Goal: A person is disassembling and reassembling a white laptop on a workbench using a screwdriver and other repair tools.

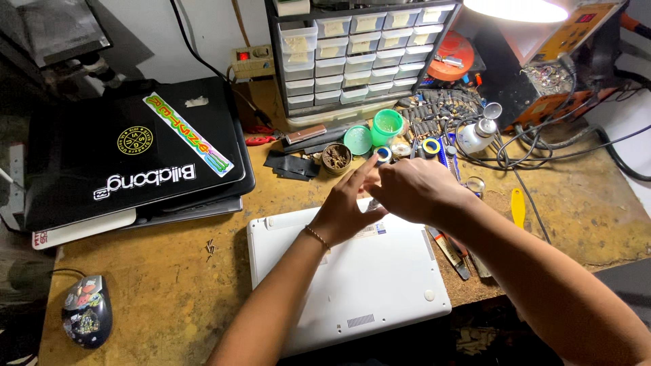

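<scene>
Your right hand (411, 188) crosses over your left hand (347, 207) above the rear edge of the white laptop (352, 281), which lies upside down on the wooden workbench (169, 291). Your fingers are bunched together where the hands meet; whether they pinch anything cannot be told. A few loose screws (210, 248) lie left of the laptop. Behind your hands stand a green cup (387, 126) and a small round tin (336, 157). Stacked black laptops (129, 156) sit far left.

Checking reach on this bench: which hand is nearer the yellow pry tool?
Right. The right hand is just left of the yellow pry tool; the left hand lies farther left, beyond it.
</scene>
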